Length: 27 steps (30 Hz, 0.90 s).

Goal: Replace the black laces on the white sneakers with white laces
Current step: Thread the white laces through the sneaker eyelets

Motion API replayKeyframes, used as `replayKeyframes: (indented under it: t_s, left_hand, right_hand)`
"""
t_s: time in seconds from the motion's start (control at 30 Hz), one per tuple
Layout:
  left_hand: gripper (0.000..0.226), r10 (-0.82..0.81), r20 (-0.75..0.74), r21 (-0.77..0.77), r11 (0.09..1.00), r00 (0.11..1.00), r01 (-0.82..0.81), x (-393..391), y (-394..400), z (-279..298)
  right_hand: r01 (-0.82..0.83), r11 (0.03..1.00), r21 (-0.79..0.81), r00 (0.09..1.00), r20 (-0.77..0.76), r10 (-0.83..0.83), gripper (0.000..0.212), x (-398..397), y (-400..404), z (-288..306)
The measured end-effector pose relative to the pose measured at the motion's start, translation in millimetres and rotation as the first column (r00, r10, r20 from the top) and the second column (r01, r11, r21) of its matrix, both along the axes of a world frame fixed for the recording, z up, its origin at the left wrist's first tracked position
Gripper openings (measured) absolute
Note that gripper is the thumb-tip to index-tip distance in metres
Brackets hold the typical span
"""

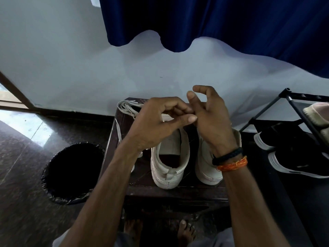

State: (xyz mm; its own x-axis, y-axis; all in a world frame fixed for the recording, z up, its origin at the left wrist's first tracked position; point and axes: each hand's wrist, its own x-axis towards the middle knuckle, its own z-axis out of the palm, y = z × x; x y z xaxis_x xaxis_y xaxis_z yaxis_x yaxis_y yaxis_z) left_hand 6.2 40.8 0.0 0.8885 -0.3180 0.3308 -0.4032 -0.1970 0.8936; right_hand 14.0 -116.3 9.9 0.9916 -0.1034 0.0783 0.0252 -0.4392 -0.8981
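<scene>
Two white sneakers stand side by side on a dark brown stool (138,186), heels toward me: the left sneaker (170,163) and the right sneaker (207,166). Their fronts are hidden under my hands. My left hand (158,123) hovers over the left sneaker with its fingers curled and its thumb stretched right against my right hand (211,120). My right hand's forefinger and thumb are raised and apart. No lace shows between the hands. Loose white laces (129,107) lie at the stool's back left corner, one strand (119,131) trailing along the left edge.
A round black bin (71,173) lined with a bag stands on the floor left of the stool. A black metal shoe rack (293,107) at the right holds black sneakers (293,157). A blue curtain (213,20) hangs on the wall behind. My bare feet (185,232) are under the stool.
</scene>
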Motion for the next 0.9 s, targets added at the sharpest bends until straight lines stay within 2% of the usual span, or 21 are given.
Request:
replayKeyframes:
  t_s: [0.27,0.43,0.53,0.6,0.7,0.77,0.9]
  left_hand:
    - [0.012,0.014,0.118,0.052,0.998,0.993,-0.020,0,2,-2]
    - [0.007,-0.005,0.136,0.059,0.998,0.991,-0.003,2,0,-4]
    - [0.003,0.050,0.123,0.030,0.998,0.991,-0.054,4,2,-6]
    - [0.004,0.134,0.081,-0.029,0.991,0.988,-0.132,6,7,-6]
    - [0.005,0.242,-0.022,-0.096,0.965,0.970,-0.243,10,15,-9]
    - [0.006,0.277,-0.082,-0.107,0.953,0.957,-0.285,13,17,-10]
    - [0.007,0.275,-0.168,-0.083,0.953,0.947,-0.291,12,17,-11]
  right_hand:
    - [0.064,0.946,0.317,0.984,-0.177,-0.007,0.043,-4,10,0]
    - [0.056,0.944,0.326,0.975,-0.221,0.019,0.050,-8,15,4]
    - [-0.040,0.968,0.247,0.986,-0.146,0.078,0.046,-5,10,6]
    - [-0.140,0.980,0.141,0.989,-0.028,0.145,0.042,-3,2,7]
    - [-0.232,0.972,-0.030,0.963,0.137,0.233,0.020,2,-7,4]
    - [-0.240,0.965,-0.110,0.951,0.175,0.256,0.009,4,-9,1]
    - [-0.191,0.947,-0.257,0.950,0.196,0.244,0.009,4,-7,-1]
